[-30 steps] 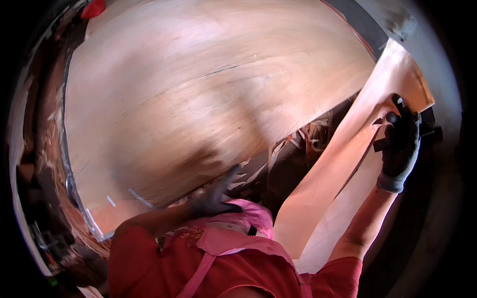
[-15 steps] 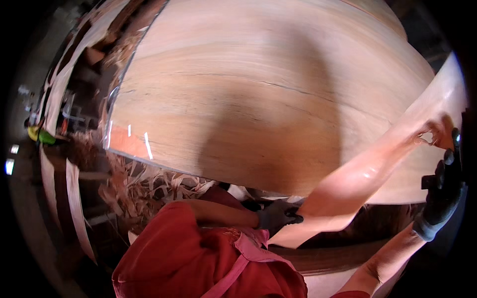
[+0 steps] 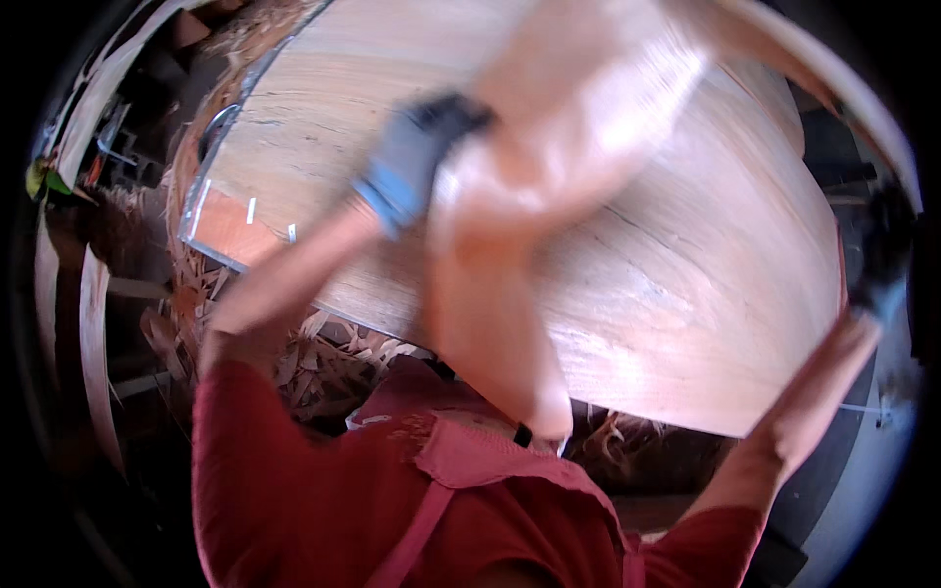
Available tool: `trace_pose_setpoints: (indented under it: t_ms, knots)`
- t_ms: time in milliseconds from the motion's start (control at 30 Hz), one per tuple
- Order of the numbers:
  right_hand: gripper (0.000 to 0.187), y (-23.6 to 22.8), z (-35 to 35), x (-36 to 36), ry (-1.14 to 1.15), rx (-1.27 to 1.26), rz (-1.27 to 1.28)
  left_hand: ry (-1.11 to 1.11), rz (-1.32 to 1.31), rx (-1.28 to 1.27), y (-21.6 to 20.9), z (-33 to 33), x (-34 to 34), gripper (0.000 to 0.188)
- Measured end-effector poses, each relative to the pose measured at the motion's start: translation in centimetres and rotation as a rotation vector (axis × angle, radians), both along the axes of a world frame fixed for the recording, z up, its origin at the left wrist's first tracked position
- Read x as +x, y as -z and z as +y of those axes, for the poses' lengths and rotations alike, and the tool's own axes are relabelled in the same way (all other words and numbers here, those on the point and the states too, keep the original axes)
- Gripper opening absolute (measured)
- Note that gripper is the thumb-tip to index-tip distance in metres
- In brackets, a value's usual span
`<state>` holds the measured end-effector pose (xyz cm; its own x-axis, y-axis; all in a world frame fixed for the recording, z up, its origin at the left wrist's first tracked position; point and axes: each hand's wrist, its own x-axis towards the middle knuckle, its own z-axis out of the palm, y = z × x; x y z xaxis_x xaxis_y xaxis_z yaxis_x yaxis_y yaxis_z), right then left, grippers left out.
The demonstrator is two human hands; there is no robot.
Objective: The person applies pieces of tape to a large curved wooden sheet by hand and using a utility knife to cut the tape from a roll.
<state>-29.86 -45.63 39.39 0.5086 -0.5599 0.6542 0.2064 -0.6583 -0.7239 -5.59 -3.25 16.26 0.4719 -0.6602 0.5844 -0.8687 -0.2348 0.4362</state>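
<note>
A long, thin strip of wood veneer (image 3: 578,127), pale orange-brown and smeared by motion, bends over a broad stack of veneer sheets (image 3: 647,314). My left hand (image 3: 421,152), in a grey-blue glove with dark fingers, is closed on the strip's left edge above the stack. From there one end of the strip hangs toward my apron. The other end arcs across the top and down to my right hand (image 3: 887,245) at the far right. That gloved hand is dark and blurred, and appears closed on the strip's end.
Veneer scraps and shavings (image 3: 328,363) lie along the stack's near left edge. Clear film with white tape marks (image 3: 251,211) covers its left corner. Long narrow wood strips (image 3: 93,333) stand farther left. A yellow-green object (image 3: 44,179) shows at the far left rim.
My left hand has moved from beside my waist up and forward over the stack, lifting and folding the strip. My right hand stays far right, slightly higher, and the strip now arcs across the top.
</note>
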Motion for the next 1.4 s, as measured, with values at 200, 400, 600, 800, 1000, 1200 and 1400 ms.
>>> trace_pose_setpoints:
  t_ms: [200, 400, 600, 800, 1000, 1200, 1400]
  knots:
    - [0.03, 1.4, -6.6, 8.8, -0.671, 0.564, 0.112, -0.112, 0.683, -0.212, -10.0, 5.8, 10.3, 0.024]
    - [0.03, 5.3, -6.0, 9.0, -0.59, 0.633, 0.243, -0.315, 0.188, 0.294, -20.3, 7.5, 16.0, 0.03]
    - [0.028, 15.0, -6.7, -2.0, -0.118, 0.767, 0.149, -0.084, -0.012, 0.733, -16.8, -2.8, 16.4, 0.035]
    - [0.023, 23.8, -1.3, -7.6, 0.166, 0.942, 0.163, -0.016, 0.177, 0.768, -4.0, -10.7, 16.1, 0.036]
    - [0.029, 31.0, 3.4, -16.6, 0.364, 1.156, 0.285, 0.021, 0.006, 0.815, 4.3, -15.3, 11.5, 0.022]
    - [0.02, 28.2, 7.0, -19.0, 0.108, 1.001, 0.725, 0.104, -0.148, 0.752, 4.2, -15.2, 7.8, 0.016]
    - [0.065, 24.6, 7.3, -10.0, 0.052, 0.0, 0.695, 0.179, -0.278, 0.625, 0.9, -10.7, 4.2, 0.016]
